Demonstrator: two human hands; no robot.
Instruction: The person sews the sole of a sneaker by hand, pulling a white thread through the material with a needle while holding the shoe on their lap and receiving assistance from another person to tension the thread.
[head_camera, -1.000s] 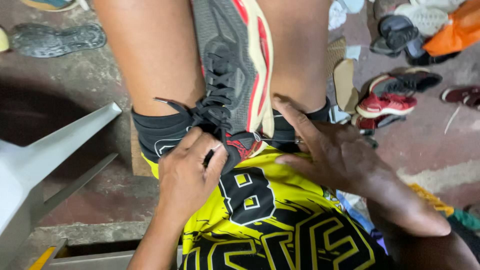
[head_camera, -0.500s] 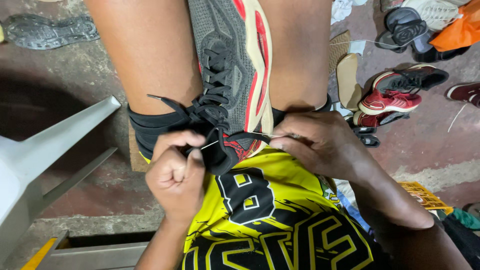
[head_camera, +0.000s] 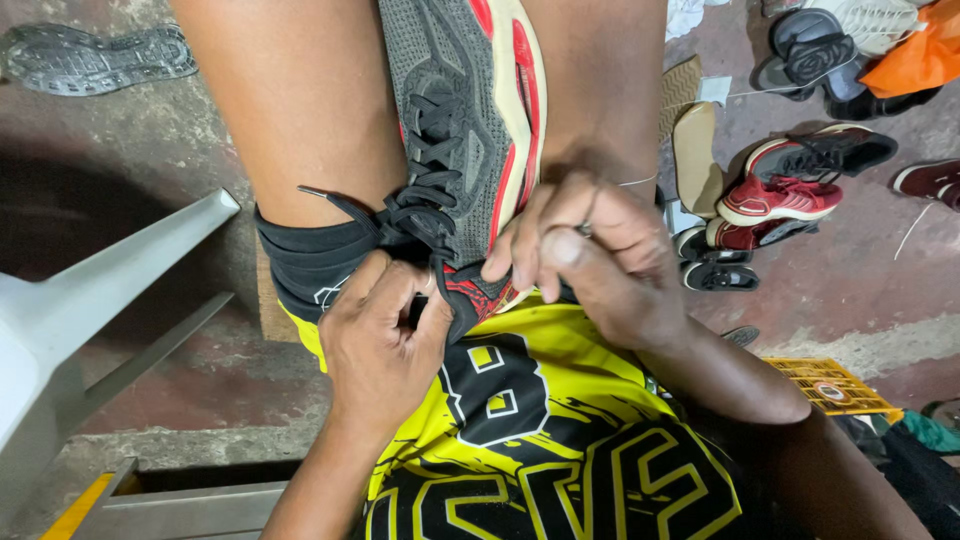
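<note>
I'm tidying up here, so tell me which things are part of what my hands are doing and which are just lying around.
In hand:
grey and red shoe
black laces
left hand
right hand

Lying about:
red sneaker
loose sole
yellow crate
black sandal

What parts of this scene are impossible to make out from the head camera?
- Toe of the grey shoe: cut off by the top edge.
- Shoe's heel: covered by the left hand and right hand.
- Fine thread in the right hand: too thin to follow.
- Orange bag: cropped at the corner.

A grey mesh sports shoe (head_camera: 455, 120) with red-and-cream sole and black laces (head_camera: 425, 190) lies wedged between the knees, heel toward the lap.
</note>
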